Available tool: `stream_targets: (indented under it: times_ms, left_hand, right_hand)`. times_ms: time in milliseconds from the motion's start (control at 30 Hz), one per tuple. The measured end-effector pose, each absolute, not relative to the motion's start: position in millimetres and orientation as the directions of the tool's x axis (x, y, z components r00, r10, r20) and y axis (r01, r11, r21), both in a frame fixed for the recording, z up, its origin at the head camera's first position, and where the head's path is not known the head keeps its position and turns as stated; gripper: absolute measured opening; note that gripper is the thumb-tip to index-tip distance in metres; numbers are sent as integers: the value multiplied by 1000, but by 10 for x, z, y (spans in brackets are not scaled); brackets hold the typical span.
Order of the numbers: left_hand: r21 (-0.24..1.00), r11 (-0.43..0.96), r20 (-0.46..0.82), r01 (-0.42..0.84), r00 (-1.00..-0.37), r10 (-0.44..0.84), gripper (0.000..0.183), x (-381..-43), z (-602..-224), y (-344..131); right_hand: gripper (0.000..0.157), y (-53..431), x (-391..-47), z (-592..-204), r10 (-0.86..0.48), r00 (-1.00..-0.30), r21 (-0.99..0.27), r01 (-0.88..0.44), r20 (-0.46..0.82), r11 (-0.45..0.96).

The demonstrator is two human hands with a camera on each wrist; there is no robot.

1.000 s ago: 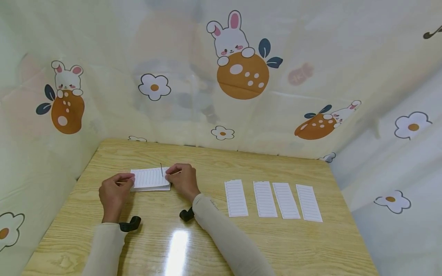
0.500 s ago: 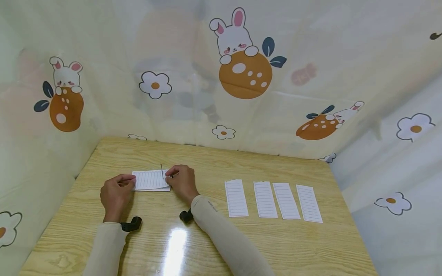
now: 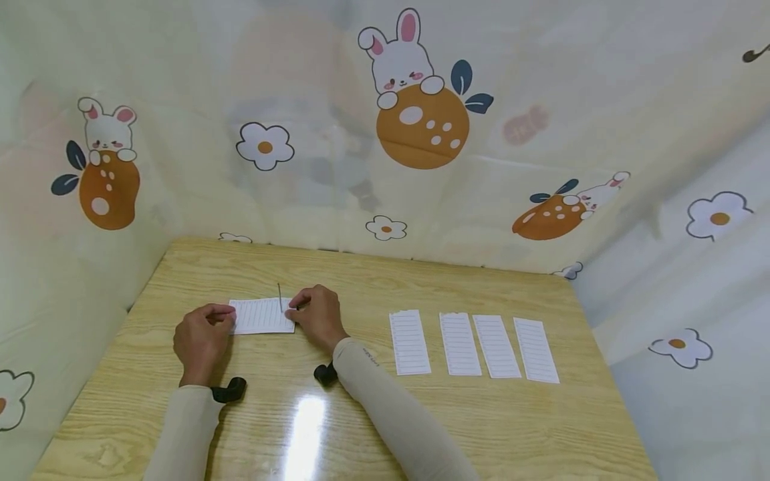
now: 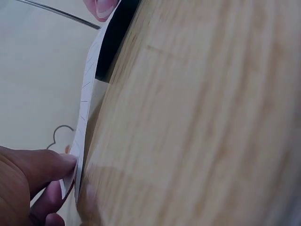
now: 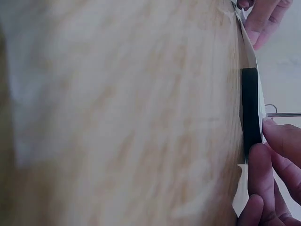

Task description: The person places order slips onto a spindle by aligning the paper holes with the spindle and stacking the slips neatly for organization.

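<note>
A white lined paper slip [image 3: 259, 316] lies crosswise at the table's left side, with a thin upright metal spike [image 3: 279, 297] standing through it near its right end. Beneath the slip, the right wrist view shows a dark block-like base [image 5: 250, 108]. My left hand [image 3: 202, 342] pinches the slip's left end between thumb and fingers. At the right end, my right hand [image 3: 320, 318] pinches the slip beside the spike. Its thumb presses the paper and a fingertip [image 5: 261, 162] touches the end of the dark base. The left wrist view shows the slip [image 4: 83, 120] bowed above the table.
Several white lined slips lie in a row on the right of the wooden table [image 3: 361, 427], the nearest one [image 3: 410, 342] well apart from my right hand. A patterned curtain [image 3: 325, 167] stands along the back and sides.
The slip between my hands has come down the spike and lies flatter over what is under it. Both hands stay at its ends with only small shifts.
</note>
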State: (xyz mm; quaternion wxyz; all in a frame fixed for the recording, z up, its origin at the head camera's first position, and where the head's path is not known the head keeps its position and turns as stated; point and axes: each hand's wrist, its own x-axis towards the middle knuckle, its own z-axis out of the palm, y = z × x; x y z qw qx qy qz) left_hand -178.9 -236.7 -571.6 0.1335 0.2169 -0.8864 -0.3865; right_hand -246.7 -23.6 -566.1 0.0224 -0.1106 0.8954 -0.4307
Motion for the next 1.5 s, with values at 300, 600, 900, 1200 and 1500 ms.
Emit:
stream_targets:
  times_ms: [300, 600, 900, 1200, 1500]
  left_hand:
    - [726, 627, 72, -284, -874, -480, 17, -1790, -5743, -2368]
    - [756, 619, 169, -212, -850, -498, 20, -1650, -5794, -2268]
    - [767, 628, 285, -129, -809, -515, 19, -1469, -5807, -1936]
    - [794, 599, 280, -103, -813, -510, 14, -1449, -5767, -1629]
    - [818, 575, 326, -17, -810, -488, 11, -1450, -5769, -1339]
  right_hand:
    - [12, -213, -2500, -5677, -234, -972, -797, -167, 34, 581]
    - [14, -120, -2426, -5740, -224, -974, -859, -125, 12, 496]
    - [13, 46, -2326, -5740, -224, -974, -908, -103, 10, 406]
    - [21, 200, -2236, -5591, -234, -972, -912, -125, 32, 392]
    - [26, 428, -2246, -5453, -220, -972, -914, -158, 78, 375]
